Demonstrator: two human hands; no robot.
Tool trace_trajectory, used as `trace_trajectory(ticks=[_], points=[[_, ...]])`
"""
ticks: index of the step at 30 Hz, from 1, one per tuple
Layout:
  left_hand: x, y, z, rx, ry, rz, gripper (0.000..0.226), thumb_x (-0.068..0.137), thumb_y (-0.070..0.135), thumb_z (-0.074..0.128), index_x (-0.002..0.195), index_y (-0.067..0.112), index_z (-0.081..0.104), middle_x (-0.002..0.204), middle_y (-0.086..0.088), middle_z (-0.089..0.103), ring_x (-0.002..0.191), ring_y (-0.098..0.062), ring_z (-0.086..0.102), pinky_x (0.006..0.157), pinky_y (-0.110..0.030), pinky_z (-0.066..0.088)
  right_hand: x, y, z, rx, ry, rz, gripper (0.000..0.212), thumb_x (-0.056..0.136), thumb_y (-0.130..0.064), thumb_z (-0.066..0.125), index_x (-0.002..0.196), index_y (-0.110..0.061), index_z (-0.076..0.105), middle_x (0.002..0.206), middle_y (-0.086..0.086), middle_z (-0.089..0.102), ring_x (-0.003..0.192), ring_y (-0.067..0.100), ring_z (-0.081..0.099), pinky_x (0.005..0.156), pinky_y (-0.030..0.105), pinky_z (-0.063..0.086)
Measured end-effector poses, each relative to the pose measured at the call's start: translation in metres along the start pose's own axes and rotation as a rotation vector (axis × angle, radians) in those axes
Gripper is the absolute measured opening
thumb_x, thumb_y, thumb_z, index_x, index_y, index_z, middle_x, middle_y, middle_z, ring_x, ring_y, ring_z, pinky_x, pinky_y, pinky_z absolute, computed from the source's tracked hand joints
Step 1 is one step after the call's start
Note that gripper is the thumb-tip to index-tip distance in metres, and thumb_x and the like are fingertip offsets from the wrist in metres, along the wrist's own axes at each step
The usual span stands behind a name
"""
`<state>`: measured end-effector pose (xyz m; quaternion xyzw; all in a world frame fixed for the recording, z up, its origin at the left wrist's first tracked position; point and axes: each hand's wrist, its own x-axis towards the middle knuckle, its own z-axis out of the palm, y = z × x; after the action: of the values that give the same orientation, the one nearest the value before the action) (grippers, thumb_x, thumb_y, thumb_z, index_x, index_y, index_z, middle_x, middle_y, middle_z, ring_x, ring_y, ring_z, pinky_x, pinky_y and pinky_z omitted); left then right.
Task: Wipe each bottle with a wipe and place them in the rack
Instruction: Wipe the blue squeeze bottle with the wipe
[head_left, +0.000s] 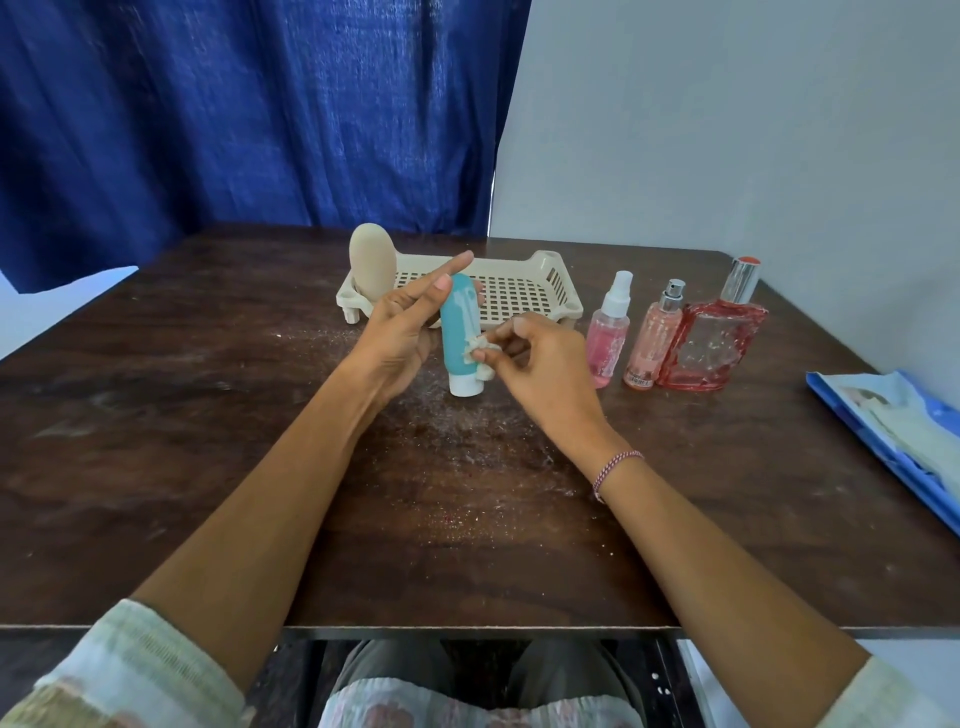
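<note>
Dark wooden bench (156, 415) stands before a blue curtain (234, 104) and a pale wall (727, 130), its top flecked with white specks. At the far middle sits a beige slotted rack (519, 291), which holds one beige bottle (371, 267) upright in its left corner. Right of the rack three pink bottles stand in a row: a spray bottle (609, 332), a slim bottle (653, 338) and a wide perfume bottle (711, 343). Far right of the rack lies a blue pack (893, 431). Just in front of the rack, the left hand (400, 332) grips a teal bottle (457, 332) cap down, thumb on its front and forefinger pointing straight. The right hand (545, 364), a bracelet (615, 470) on its wrist, pinches a crumpled wipe (480, 353) against the teal bottle's lower side.
</note>
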<state>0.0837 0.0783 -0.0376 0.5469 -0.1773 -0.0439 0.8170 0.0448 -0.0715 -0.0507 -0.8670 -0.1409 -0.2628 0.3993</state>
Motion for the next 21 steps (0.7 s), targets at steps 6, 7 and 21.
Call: trace_trajectory(ticks=[6,7,21], points=[[0.000,0.000,-0.003,-0.029,-0.020,-0.005,0.032,0.099,0.015,0.039,0.127,0.012,0.054,0.100,0.000,0.071,0.104,-0.015,0.061,0.084,-0.028,0.054,-0.002,-0.002,0.004,0.012,0.022,-0.058,0.013,0.077,-0.012,0.074,0.084,-0.004,0.068,0.087,0.003,0.066,0.068,0.001,0.054,0.068,0.010,0.048],[0.000,0.000,-0.003,-0.026,-0.026,-0.007,0.031,0.098,0.015,0.040,0.125,0.014,0.055,0.100,0.001,0.072,0.104,-0.015,0.061,0.085,-0.028,0.054,-0.001,0.000,0.004,0.007,0.041,-0.037,0.012,0.077,-0.013,0.074,0.084,-0.005,0.068,0.088,0.003,0.066,0.068,0.001,0.053,0.066,0.008,0.047],[-0.003,-0.002,-0.002,-0.012,-0.107,0.012,0.034,0.086,0.023,0.051,0.117,0.019,0.064,0.109,-0.005,0.068,0.107,-0.017,0.059,0.096,-0.033,0.049,0.002,-0.004,0.000,-0.028,0.123,-0.096,0.005,0.080,-0.007,0.069,0.082,-0.005,0.065,0.084,-0.004,0.057,0.072,0.002,0.051,0.068,0.008,0.043]])
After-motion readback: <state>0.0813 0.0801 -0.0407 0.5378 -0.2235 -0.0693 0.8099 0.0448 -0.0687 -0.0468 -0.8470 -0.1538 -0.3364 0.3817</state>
